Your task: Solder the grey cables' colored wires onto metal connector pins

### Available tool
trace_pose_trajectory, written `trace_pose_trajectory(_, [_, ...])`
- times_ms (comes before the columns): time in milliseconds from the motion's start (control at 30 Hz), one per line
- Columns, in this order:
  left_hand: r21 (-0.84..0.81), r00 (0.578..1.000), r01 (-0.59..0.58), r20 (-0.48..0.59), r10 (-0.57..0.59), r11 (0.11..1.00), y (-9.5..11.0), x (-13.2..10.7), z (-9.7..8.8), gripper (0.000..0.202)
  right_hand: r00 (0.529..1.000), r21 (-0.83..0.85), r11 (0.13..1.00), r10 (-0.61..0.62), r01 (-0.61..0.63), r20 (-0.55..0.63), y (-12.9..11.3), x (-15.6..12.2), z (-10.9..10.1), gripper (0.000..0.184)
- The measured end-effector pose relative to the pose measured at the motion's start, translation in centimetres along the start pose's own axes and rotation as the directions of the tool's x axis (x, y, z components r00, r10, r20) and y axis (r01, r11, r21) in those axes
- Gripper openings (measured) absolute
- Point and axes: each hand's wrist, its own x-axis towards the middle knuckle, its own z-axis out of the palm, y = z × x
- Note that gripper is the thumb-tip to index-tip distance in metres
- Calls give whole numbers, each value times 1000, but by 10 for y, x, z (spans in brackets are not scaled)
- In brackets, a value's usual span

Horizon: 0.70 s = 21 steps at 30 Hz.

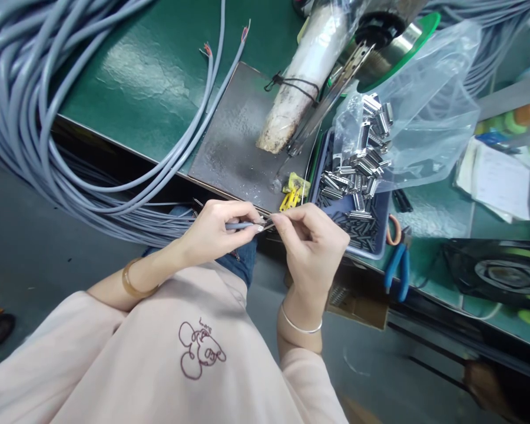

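Note:
My left hand (223, 231) is closed on the end of a grey cable (239, 225), which runs between thumb and fingers just off the table's front edge. Close against it, my right hand (313, 241) pinches at the cable's tip; the small part between its fingertips is too small to make out. Beyond both hands lies a dark metal plate (234, 135) with solder specks and some yellow clips (292, 197). A blue tray (384, 229) to the right of the plate holds many metal connectors (364, 162) and small black pieces.
Coiled grey cables (22, 106) fill the left side, two stripped ends resting over the green table (150, 70). A soldering iron (327, 106) and plastic-wrapped tube (298, 82) slant over the plate. Blue-handled pliers (398, 268), a plastic bag (441, 112) and papers (497, 179) lie right.

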Motion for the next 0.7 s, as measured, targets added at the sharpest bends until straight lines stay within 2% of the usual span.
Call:
trace_pose_trajectory(67, [-14,999,38,13,-38,999,1,0,0,7,995,-6,999,-40,41,87,0,1,-1,22])
trace_pose_trajectory(133, [-68,991,123,51,-120,990,1,0,0,8,980,-30,993,-108,114,169,0,1,-1,24])
trace_pose_trajectory(200, [-210,971,232,114,-212,950,1,1,0,19,962,-47,983,-165,179,218,-1,0,-1,25])
trace_pose_trajectory(267, [-399,948,314,180,-262,862,-1,2,0,27,968,-31,985,-158,167,197,-2,-2,-2,17])
trace_pose_trajectory(333, [-556,931,365,230,-284,747,-3,3,-2,30,996,49,996,-79,77,38,-3,-4,-5,7])
trace_pose_trajectory(367, [-613,922,388,255,-292,689,-4,4,-4,30,996,110,993,-28,38,-88,-4,-5,-7,12])
trace_pose_trajectory(433, [-682,903,429,298,-310,593,-7,5,-6,27,945,217,976,62,10,-321,-7,-6,-10,18])
trace_pose_trajectory(467, [-696,895,444,311,-320,564,-7,5,-7,26,920,240,971,87,8,-382,-7,-6,-12,18])
trace_pose_trajectory(500, [-702,890,452,315,-329,550,-8,5,-7,28,913,237,972,98,-2,-395,-8,-6,-14,16])
trace_pose_trajectory(533, [-702,890,452,312,-334,550,-9,6,-6,31,925,212,977,97,-18,-368,-9,-5,-15,15])
trace_pose_trajectory(600, [-689,893,446,299,-335,571,-9,6,-5,34,970,132,990,77,-47,-231,-9,-4,-16,11])
trace_pose_trajectory(700, [-656,891,453,311,-330,604,-8,8,-5,37,1000,33,999,6,-5,-21,-8,-2,-15,10])
